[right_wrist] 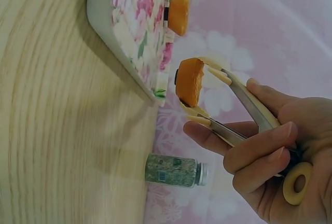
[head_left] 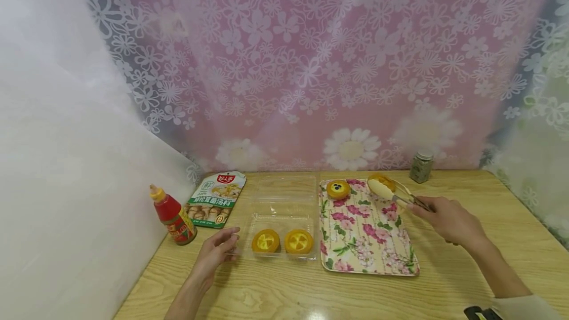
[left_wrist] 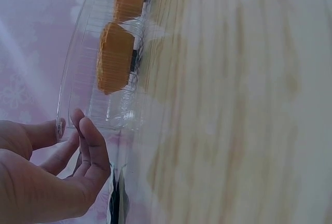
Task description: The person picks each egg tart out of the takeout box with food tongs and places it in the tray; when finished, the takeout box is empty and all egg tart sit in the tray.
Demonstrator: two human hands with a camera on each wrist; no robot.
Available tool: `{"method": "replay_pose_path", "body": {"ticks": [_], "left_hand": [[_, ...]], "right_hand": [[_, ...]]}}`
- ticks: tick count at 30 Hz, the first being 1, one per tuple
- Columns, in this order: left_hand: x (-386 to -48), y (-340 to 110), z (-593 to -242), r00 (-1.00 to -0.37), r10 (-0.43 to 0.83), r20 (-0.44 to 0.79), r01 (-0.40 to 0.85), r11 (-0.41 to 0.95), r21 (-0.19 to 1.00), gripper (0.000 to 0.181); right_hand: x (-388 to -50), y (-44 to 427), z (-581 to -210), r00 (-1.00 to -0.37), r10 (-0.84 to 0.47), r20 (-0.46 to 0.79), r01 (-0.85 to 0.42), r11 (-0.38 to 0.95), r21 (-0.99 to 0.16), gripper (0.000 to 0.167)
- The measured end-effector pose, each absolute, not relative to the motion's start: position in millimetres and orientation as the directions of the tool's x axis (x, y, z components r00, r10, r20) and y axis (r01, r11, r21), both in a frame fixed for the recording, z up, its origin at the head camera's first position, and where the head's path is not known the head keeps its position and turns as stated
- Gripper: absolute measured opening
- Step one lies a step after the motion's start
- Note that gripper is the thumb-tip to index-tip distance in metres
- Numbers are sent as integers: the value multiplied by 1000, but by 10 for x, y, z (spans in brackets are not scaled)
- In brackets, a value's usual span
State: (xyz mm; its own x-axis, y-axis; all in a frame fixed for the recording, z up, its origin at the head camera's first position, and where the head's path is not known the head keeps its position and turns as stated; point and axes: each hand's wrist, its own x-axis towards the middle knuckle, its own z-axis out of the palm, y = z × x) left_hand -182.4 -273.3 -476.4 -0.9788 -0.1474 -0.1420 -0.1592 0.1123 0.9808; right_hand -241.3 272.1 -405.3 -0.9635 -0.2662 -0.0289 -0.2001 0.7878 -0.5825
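My left hand [head_left: 214, 257] pinches the left rim of a clear plastic clamshell box [head_left: 284, 215], its lid folded back. Two egg tarts [head_left: 265, 241] [head_left: 299, 242] sit along the near side of the box. In my right hand [head_left: 451, 219] is a pair of food tongs [right_wrist: 250, 100] with cream-coloured tips. Between those tips is another egg tart [right_wrist: 190, 83], at the far right corner of a floral tray [head_left: 362, 231]; I cannot tell whether it touches the tray. A tart with dark dots on top [head_left: 338, 189] stands at the tray's far left corner.
Left of the box stand a red sauce bottle with a yellow cap [head_left: 175, 216] and a green-and-white food pouch [head_left: 215, 199]. A small glass jar of dried herbs [head_left: 421, 167] stands behind the tray's right side. A flowered curtain [head_left: 302, 73] closes off the table's back.
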Motion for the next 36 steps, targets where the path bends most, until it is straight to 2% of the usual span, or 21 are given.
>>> {"method": "replay_pose_path", "body": {"ticks": [14,36], "left_hand": [[-1826,-2729,-4785,-974,-159,-158,-177,107,979,41],[-1837,-2729,-4789,-975,-163,-150,-171,119,978,39]], "right_hand": [[-2475,2626,-4240,-960,-278,-26,-204,763,-613,72],[-2552,2549,-4300,-963,-269,-12,-208,772,-601,71]]}}
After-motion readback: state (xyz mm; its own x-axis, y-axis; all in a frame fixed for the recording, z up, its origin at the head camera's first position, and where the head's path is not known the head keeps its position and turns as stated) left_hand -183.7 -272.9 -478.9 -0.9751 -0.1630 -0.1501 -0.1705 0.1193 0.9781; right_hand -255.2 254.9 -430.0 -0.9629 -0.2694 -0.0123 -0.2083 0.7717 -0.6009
